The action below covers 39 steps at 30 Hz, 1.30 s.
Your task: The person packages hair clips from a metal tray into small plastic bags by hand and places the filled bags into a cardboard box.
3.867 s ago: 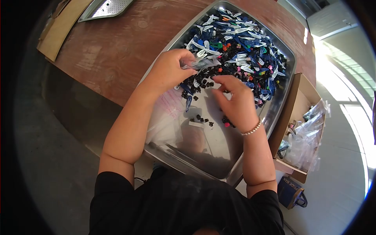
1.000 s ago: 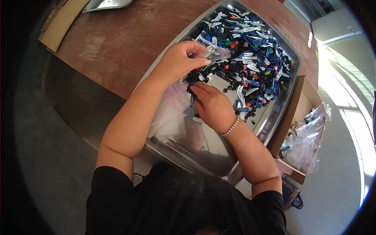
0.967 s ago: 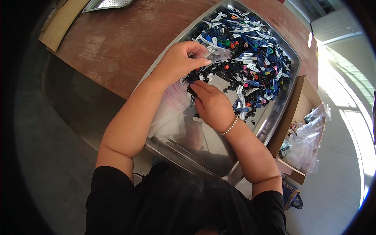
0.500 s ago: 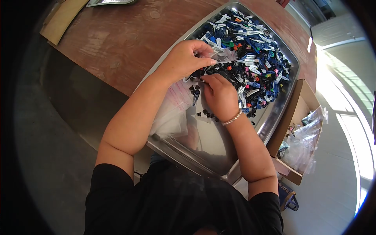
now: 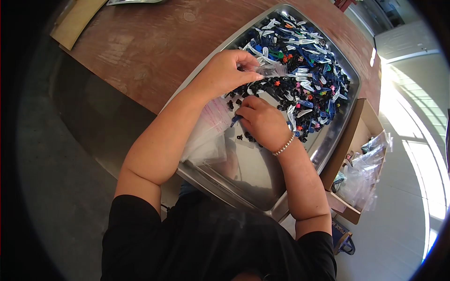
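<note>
My left hand point(image 5: 232, 72) pinches a clear plastic bag point(image 5: 273, 70) over the upper left part of a metal tray point(image 5: 262, 191). Below and to the right of it, my right hand point(image 5: 265, 122), with a beaded bracelet on the wrist, has its fingertips closed on a blue hair clip point(image 5: 236, 120). A heap of blue, white and black hair clips point(image 5: 304, 56), with small coloured flower pieces, fills the tray's far side. Several small black claw clips lie near my right fingers. A stack of clear bags point(image 5: 206, 136) rests on the tray's left edge.
Right of the tray stands a cardboard box point(image 5: 349, 122) holding filled clear bags point(image 5: 361, 175). A dark blue bag point(image 5: 343, 236) is below it. The brown table point(image 5: 140, 56) extends behind the tray, with a cardboard piece point(image 5: 77, 23) at the far left.
My right hand has moved slightly right and down since half a second ago and now has the blue clip that was lying on the tray. My left hand still holds the bag.
</note>
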Motion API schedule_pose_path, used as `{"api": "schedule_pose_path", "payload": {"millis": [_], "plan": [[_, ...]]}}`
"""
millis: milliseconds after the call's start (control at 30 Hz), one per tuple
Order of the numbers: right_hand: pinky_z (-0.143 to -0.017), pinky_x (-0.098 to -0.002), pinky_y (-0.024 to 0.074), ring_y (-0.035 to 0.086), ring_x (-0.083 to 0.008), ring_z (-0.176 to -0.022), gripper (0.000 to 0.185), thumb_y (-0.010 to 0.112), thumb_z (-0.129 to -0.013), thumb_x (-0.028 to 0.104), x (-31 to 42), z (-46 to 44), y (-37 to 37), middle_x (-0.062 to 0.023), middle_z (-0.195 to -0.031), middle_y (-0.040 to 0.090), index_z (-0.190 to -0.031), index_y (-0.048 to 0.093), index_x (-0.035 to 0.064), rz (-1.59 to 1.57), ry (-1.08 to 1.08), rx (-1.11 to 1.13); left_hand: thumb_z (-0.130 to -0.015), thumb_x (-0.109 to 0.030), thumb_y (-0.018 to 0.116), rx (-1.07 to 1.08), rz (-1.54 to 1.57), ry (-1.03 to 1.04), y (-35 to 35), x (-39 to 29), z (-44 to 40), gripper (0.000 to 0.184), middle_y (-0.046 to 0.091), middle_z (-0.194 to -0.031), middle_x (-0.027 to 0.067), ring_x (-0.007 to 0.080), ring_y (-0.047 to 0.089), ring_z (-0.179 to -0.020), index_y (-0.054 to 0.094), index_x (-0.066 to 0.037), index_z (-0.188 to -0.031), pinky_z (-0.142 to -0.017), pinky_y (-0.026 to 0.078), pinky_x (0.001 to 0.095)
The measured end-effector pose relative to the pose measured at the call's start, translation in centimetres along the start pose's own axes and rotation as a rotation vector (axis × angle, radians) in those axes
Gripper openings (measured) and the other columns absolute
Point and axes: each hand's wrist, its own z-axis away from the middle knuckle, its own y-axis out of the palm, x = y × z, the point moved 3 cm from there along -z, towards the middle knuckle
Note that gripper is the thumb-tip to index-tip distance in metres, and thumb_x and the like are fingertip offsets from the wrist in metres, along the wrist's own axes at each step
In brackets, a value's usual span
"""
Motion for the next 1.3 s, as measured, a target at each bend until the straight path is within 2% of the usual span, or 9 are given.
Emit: {"api": "schedule_pose_path", "payload": {"millis": [200, 300, 367, 467, 500, 567, 733, 1167, 1300], "plan": [[-0.071, -0.0365, 0.0545, 0.065, -0.0279, -0.080, 0.019, 0.064, -0.080, 0.006, 0.0, 0.6, -1.8, -0.0080, -0.091, 0.066, -0.099, 0.068, 0.0077, 0.030, 0.026, 0.021, -0.079, -0.013, 0.077, 0.020, -0.082, -0.055, -0.2, -0.7, 0.2, 0.030, 0.065, -0.090, 0.0029, 0.0097, 0.058, -0.081, 0.068, -0.001, -0.105, -0.074, 0.049, 0.0264], [-0.068, -0.0303, 0.0539, 0.067, -0.0211, -0.073, 0.019, 0.065, -0.084, 0.004, 0.0, 1.4, -4.5, -0.0085, -0.089, 0.070, -0.102, 0.068, 0.0063, -0.159, 0.122, -0.094, -0.078, -0.010, 0.077, -0.006, -0.048, -0.018, -0.1, -0.2, 0.1, 0.029, 0.065, -0.091, 0.0027, 0.0096, 0.059, -0.081, 0.068, -0.001, -0.104, -0.075, 0.050, 0.0259], [-0.065, -0.0242, 0.0510, 0.065, -0.0112, -0.070, 0.021, 0.066, -0.086, 0.002, -0.4, 2.3, -6.2, -0.0092, -0.089, 0.072, -0.107, 0.068, 0.0033, -0.375, 0.318, -0.502, -0.072, -0.011, 0.078, -0.035, -0.069, 0.035, 0.1, 0.2, 0.1, 0.032, 0.069, -0.094, 0.0066, 0.0150, 0.063, -0.085, 0.068, -0.002, -0.101, -0.077, 0.050, 0.0301], [-0.061, -0.0216, 0.0491, 0.062, -0.0051, -0.070, 0.018, 0.069, -0.086, 0.001, -1.9, 3.1, -7.1, -0.0083, -0.087, 0.072, -0.105, 0.069, 0.0004, -0.513, 0.444, -0.795, -0.070, -0.008, 0.079, -0.001, -0.103, 0.118, 0.8, -0.1, 0.2, 0.033, 0.068, -0.095, 0.0076, 0.0183, 0.065, -0.086, 0.068, -0.003, -0.101, -0.076, 0.051, 0.0307], [-0.061, -0.0216, 0.0491, 0.062, -0.0051, -0.070, 0.018, 0.069, -0.086, 0.001, -2.1, 3.2, -7.4, -0.0083, -0.087, 0.072, -0.105, 0.069, 0.0004, -0.513, 0.448, -0.800, -0.069, -0.007, 0.079, 0.026, -0.184, 0.162, 1.1, -0.6, 0.3, 0.034, 0.067, -0.095, 0.0078, 0.0194, 0.065, -0.086, 0.068, -0.004, -0.101, -0.076, 0.051, 0.0310], [-0.060, -0.0228, 0.0485, 0.062, -0.0083, -0.067, 0.016, 0.069, -0.085, 0.001, -1.5, 2.8, -8.1, -0.0094, -0.087, 0.072, -0.101, 0.070, 0.0010, -0.084, 0.304, -0.662, -0.074, 0.000, 0.076, 0.106, -0.198, 0.127, 1.4, -1.0, 0.5, 0.034, 0.063, -0.100, 0.0037, 0.0121, 0.063, -0.090, 0.067, -0.003, -0.107, -0.078, 0.051, 0.0261], [-0.065, -0.0338, 0.0528, 0.067, -0.0285, -0.071, 0.017, 0.073, -0.079, 0.005, 0.0, 2.5, -7.6, -0.0140, -0.086, 0.070, -0.096, 0.072, 0.0023, 0.102, 0.261, -0.442, -0.071, 0.002, 0.076, 0.215, -0.250, 0.132, 2.1, -0.9, 0.6, 0.037, 0.064, -0.100, 0.0045, 0.0137, 0.064, -0.090, 0.067, -0.003, -0.107, -0.078, 0.052, 0.0272], [-0.066, -0.0263, 0.0526, 0.069, -0.0156, -0.075, 0.018, 0.072, -0.083, 0.004, -0.1, 2.4, -7.4, -0.0107, -0.088, 0.073, -0.101, 0.072, 0.0008, -0.155, 0.232, -0.532, -0.071, -0.006, 0.075, 0.310, -0.052, 0.065, 2.7, -0.2, 0.9, 0.037, 0.069, -0.095, 0.0058, 0.0117, 0.063, -0.086, 0.068, -0.003, -0.107, -0.076, 0.051, 0.0260], [-0.072, -0.0214, 0.0504, 0.064, -0.0078, -0.079, 0.017, 0.067, -0.090, 0.003, -1.0, 3.1, -8.2, -0.0035, -0.092, 0.071, -0.106, 0.070, -0.0010, -0.330, 0.447, -0.680, -0.075, -0.008, 0.077, 0.344, 0.061, -0.012, 2.6, 0.1, 0.8, 0.034, 0.069, -0.097, 0.0045, 0.0122, 0.062, -0.088, 0.069, -0.002, -0.106, -0.080, 0.050, 0.0259]]}}
